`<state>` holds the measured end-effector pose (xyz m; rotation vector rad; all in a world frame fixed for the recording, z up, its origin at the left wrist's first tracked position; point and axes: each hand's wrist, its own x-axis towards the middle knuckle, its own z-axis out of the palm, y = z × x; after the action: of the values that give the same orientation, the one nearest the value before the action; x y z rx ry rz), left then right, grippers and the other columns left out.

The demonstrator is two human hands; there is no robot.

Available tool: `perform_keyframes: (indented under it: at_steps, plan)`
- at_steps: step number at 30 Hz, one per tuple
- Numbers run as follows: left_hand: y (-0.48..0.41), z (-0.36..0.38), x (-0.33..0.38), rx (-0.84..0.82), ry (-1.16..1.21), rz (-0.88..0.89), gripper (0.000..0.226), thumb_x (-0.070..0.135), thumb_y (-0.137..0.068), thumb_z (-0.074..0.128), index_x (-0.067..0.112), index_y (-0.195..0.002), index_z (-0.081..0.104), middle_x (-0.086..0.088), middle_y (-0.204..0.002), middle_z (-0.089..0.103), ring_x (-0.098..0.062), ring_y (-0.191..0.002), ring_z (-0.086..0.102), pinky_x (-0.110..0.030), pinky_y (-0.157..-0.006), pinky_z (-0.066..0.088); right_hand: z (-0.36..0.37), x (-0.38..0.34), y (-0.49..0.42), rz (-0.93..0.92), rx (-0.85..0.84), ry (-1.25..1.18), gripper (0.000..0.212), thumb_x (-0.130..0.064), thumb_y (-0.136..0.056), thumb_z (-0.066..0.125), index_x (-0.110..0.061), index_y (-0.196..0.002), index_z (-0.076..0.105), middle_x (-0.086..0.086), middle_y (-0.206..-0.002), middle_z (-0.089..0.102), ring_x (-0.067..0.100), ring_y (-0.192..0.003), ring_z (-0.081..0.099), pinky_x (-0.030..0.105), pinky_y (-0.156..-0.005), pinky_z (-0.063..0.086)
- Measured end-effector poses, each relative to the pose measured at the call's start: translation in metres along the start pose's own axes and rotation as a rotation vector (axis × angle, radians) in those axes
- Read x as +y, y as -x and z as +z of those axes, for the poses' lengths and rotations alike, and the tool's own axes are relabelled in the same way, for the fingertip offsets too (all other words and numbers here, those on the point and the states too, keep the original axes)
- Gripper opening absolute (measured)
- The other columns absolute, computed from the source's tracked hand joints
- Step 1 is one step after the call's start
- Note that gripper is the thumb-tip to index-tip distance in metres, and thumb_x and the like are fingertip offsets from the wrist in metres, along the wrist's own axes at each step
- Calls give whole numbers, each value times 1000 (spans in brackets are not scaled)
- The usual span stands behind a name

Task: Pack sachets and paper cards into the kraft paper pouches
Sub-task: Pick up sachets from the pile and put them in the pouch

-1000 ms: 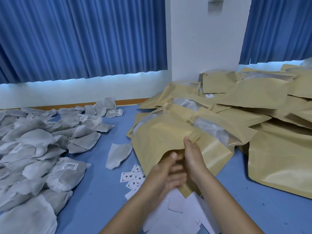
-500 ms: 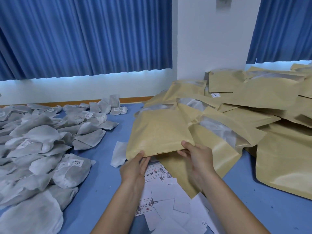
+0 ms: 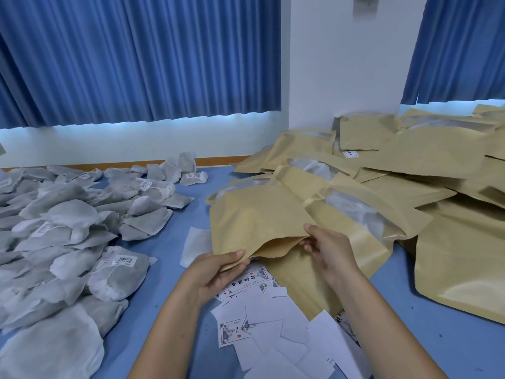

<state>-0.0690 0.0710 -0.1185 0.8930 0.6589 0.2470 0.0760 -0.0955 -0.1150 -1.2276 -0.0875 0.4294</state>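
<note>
A tan kraft paper pouch [image 3: 259, 217] with a clear window strip along its far end lies flat-ish above the blue tabletop [image 3: 169, 283], its open mouth turned toward the person at 6 o'clock. The left hand [image 3: 216, 272] pinches the mouth's edge at the pouch's 7 o'clock corner, thumb on top and fingers curled beneath. The right hand [image 3: 328, 250] grips the edge at the 5 o'clock corner, thumb on the upper layer. Between the two hands the mouth gapes, and the pouch's body stretches away from them toward 12 o'clock.

Under and behind the hands, at 6 o'clock, white printed paper cards [image 3: 273, 324] lie scattered and overlapping. A heap of grey-white fabric sachets [image 3: 68, 228] fills the table at 9 o'clock. One flat white sachet [image 3: 195, 246] lies just beside the pouch's left edge. More kraft pouches [image 3: 437, 187] are piled from 1 to 4 o'clock.
</note>
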Motion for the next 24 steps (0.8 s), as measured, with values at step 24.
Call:
perform_keyframes:
  at_steps: [24]
  plan:
    - [6, 3, -4, 3, -218, 84, 24, -2, -79, 70, -12, -100, 62, -19, -86, 73, -30, -70, 71, -25, -55, 57, 3, 7, 0, 119, -56, 104, 13, -5, -81, 72, 6, -79, 65, 12, -60, 64, 18, -48, 58, 18, -44, 48]
